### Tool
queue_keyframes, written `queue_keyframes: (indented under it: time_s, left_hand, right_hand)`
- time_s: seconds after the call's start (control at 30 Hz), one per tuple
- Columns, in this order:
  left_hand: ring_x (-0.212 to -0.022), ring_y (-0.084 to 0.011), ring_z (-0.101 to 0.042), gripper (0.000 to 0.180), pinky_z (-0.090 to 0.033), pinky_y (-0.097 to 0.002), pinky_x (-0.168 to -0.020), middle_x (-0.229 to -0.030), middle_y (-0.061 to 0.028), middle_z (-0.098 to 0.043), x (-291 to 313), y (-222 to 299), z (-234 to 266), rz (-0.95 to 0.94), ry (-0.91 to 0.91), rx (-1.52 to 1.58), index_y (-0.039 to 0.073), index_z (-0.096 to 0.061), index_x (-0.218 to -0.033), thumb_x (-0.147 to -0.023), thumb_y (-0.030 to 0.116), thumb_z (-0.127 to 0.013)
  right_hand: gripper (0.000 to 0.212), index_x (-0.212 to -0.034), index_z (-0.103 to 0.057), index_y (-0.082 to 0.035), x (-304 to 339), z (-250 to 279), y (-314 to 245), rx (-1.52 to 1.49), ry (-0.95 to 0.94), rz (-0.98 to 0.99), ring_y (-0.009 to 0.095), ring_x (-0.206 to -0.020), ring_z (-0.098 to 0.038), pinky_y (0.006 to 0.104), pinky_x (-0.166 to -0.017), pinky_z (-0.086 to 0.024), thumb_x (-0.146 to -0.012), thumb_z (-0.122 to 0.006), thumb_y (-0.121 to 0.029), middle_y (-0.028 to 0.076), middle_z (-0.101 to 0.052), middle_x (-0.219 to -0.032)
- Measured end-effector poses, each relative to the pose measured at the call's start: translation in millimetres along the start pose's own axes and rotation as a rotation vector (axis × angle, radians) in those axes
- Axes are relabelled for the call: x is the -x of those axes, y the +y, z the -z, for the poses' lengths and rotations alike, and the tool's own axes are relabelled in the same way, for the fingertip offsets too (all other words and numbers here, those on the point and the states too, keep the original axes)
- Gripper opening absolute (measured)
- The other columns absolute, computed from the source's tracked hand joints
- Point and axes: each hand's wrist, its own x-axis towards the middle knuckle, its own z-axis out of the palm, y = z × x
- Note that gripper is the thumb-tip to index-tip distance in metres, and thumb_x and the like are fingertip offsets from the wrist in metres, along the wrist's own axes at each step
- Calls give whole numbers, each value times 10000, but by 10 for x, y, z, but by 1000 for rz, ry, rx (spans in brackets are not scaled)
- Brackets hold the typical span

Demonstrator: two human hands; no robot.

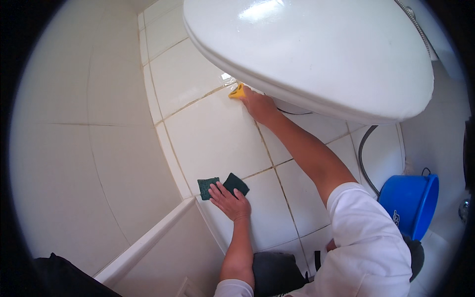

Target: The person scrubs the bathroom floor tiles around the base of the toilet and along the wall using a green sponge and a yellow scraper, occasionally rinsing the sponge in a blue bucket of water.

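My right hand (260,106) is closed around a small yellow tool with dark spots (237,92); its exact kind I cannot make out. The tool is held at the tile floor, along a grout line under the toilet's front edge. Lower down, my left hand (228,202) lies flat with its fingers stretched out. Beneath and beside those fingers are two dark green scouring pads, one on the left (205,188) and one on the right (236,184). Both pads rest on the floor near the wall.
The white toilet with its lid down (316,54) overhangs the floor at the upper right. A blue bucket (408,205) stands at the right, with a grey hose (362,158) beside it. Tiled wall (74,163) runs along the left. Brownish grout lines cross the white tile floor (208,133).
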Motion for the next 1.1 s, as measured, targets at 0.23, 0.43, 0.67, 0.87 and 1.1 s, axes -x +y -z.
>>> queue_keyframes:
  time_s: [0.23, 0.43, 0.67, 0.87, 1.1]
  left_hand:
    - [-1392, -377, -131, 634, -83, -534, -1116, -1493, -205, -182, 9, 2, -10, -14, 6, 3, 7, -229, -1425, -890, 290, -418]
    - [-1391, -379, -134, 630, -81, -535, -1115, -1493, -207, -183, 3, 45, 13, -15, 2, 25, 1, -230, -1423, -894, 293, -408]
    - [-1394, -374, -131, 633, -75, -532, -1116, -1495, -205, -181, 17, 10, -11, -20, 10, 22, 0, -239, -1420, -888, 293, -419]
    - [-1391, -380, -135, 640, -84, -534, -1115, -1491, -205, -190, 12, -44, 33, 13, -4, -3, -2, -246, -1415, -875, 285, -434]
    - [-1390, -378, -134, 642, -80, -536, -1115, -1489, -206, -190, -9, -116, 85, 26, -1, -10, 2, -235, -1419, -875, 276, -436]
  right_hand:
    - [465, -1257, -447, -22, -144, -53, 25, -147, 237, 68, 360, -938, -617, 465, -860, -461, -915, -519, -328, 207, -641, -973]
    - [424, -1234, -461, -52, -96, 34, 72, -30, -24, -36, 365, -861, -632, 474, -771, -491, -924, -499, -339, 218, -641, -931]
    - [376, -1174, -476, -55, -122, 149, -25, -170, -32, -87, 368, -799, -636, 482, -699, -496, -941, -458, -350, 197, -649, -881]
    - [408, -1241, -442, -59, -38, 202, -182, -42, 3, -29, 360, -794, -636, 472, -684, -497, -949, -438, -343, 187, -650, -892]
    - [413, -1290, -427, -76, 43, 348, -376, -115, -247, -141, 341, -841, -635, 479, -741, -477, -942, -454, -297, 166, -644, -970]
